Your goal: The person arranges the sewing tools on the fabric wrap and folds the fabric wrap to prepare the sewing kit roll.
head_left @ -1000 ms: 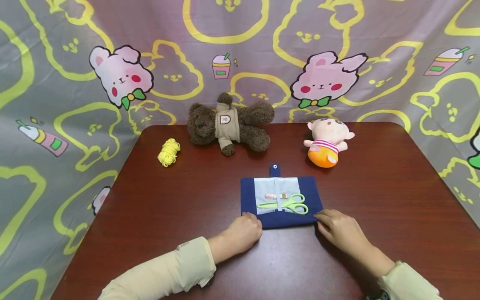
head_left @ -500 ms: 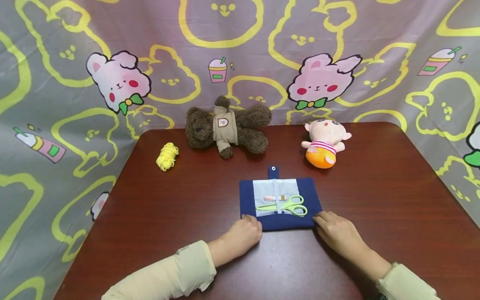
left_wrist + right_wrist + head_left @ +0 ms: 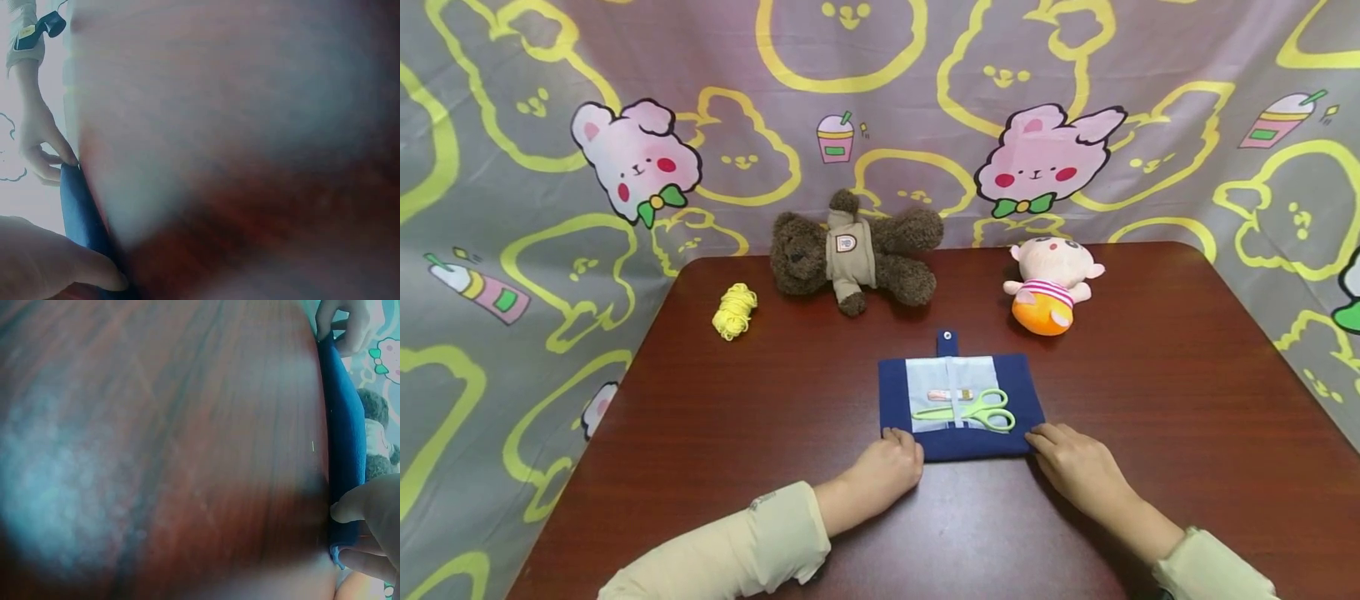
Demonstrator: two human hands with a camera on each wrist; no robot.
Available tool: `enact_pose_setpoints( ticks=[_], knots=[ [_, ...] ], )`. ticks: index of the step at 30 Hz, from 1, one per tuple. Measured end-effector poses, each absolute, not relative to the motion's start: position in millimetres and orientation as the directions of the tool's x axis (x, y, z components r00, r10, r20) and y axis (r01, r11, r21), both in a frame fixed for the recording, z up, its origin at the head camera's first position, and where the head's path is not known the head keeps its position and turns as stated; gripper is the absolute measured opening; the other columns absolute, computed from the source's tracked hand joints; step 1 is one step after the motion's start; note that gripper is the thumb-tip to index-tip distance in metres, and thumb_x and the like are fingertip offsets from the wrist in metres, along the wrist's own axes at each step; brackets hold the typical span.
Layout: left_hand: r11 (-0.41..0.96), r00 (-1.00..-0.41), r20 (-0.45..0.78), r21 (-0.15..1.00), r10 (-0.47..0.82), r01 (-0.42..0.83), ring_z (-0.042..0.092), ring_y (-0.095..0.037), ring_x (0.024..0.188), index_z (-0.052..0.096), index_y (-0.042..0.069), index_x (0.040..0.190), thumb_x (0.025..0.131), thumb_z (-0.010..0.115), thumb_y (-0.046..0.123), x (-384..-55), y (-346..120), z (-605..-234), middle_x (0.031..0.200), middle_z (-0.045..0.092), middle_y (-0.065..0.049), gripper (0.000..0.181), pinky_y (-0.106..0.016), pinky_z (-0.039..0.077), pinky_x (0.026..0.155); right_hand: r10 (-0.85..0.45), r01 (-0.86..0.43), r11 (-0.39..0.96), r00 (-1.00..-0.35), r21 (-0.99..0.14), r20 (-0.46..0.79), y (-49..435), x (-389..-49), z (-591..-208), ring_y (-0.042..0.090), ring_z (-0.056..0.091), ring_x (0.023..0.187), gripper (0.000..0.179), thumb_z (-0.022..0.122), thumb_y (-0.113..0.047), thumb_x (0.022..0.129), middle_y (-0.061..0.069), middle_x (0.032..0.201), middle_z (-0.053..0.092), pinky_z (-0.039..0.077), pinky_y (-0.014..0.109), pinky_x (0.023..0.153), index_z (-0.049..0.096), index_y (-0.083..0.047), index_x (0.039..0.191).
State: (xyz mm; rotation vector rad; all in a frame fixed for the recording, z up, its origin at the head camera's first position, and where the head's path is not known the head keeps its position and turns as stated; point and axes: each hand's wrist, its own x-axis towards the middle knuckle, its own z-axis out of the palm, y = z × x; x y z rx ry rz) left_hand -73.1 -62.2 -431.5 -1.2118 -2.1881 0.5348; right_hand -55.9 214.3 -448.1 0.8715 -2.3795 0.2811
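Note:
A navy fabric pouch (image 3: pixel 895 392) lies unfolded on the table, its near edge folded over. A light blue panel (image 3: pixel 925 371) on it carries pale green scissors (image 3: pixel 977 410) and a small pinkish strip (image 3: pixel 950 395), both under a thin vertical band. At the top, a tab (image 3: pixel 947 342) with a metal snap sticks out. My left hand (image 3: pixel 886 463) pinches the near left corner of the fold. At the near right corner, my right hand (image 3: pixel 1077 463) grips the fold between thumb and fingers; in the right wrist view the thumb (image 3: pixel 350 506) presses on the navy cloth.
Behind the pouch, a brown teddy bear (image 3: pixel 853 254) lies on its side. A plush doll in orange and stripes (image 3: pixel 1048 287) is at the back right, a yellow yarn bundle (image 3: pixel 734 312) at the back left. A patterned curtain (image 3: pixel 910 100) hangs beyond the table (image 3: pixel 760 400).
The head view has shifted slightly. Both hands stay at the pouch's near corners; the right fingers have drawn in a little over its corner.

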Motion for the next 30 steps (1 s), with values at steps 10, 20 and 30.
enact_pose_setpoints(
  ticks=[10, 20, 30],
  knots=[
    [0.508, -0.421, 0.294, -0.607, 0.858, 0.611, 0.063, -0.019, 0.065, 0.063, 0.004, 0.072, 0.078, 0.041, 0.009, -70.9, -66.8, -432.5, 0.073, 0.064, -0.013, 0.023, -0.022, 0.049, 0.049, -0.523, -0.639, 0.769, -0.628, 0.001, 0.577, 213.2, -56.9, -446.1, 0.020, 0.056, 0.065, 0.052, 0.023, -0.023, 0.095, 0.006, 0.077, 0.060, 0.046, 0.033, 0.050, 0.066, 0.001, 0.082],
    [0.523, -0.491, 0.217, -0.545, 0.843, 0.656, 0.065, -0.018, 0.073, 0.071, 0.006, 0.081, 0.078, 0.048, 0.012, -68.0, -67.9, -428.6, 0.081, 0.067, -0.012, 0.023, -0.023, 0.051, 0.052, -0.522, -0.641, 0.768, -0.623, 0.002, 0.583, 214.0, -53.6, -447.6, 0.020, 0.057, 0.065, 0.055, 0.022, -0.026, 0.097, 0.006, 0.078, 0.060, 0.046, 0.033, 0.050, 0.067, 0.000, 0.082],
    [0.527, -0.486, 0.229, -0.531, 0.843, 0.663, 0.065, -0.018, 0.073, 0.071, 0.006, 0.080, 0.078, 0.049, 0.011, -68.8, -68.1, -429.6, 0.081, 0.067, -0.012, 0.023, -0.024, 0.051, 0.053, -0.512, -0.643, 0.766, -0.615, -0.005, 0.600, 214.6, -54.6, -448.4, 0.020, 0.056, 0.064, 0.051, 0.025, -0.025, 0.095, 0.006, 0.077, 0.061, 0.046, 0.032, 0.049, 0.068, 0.000, 0.081]
  ],
)
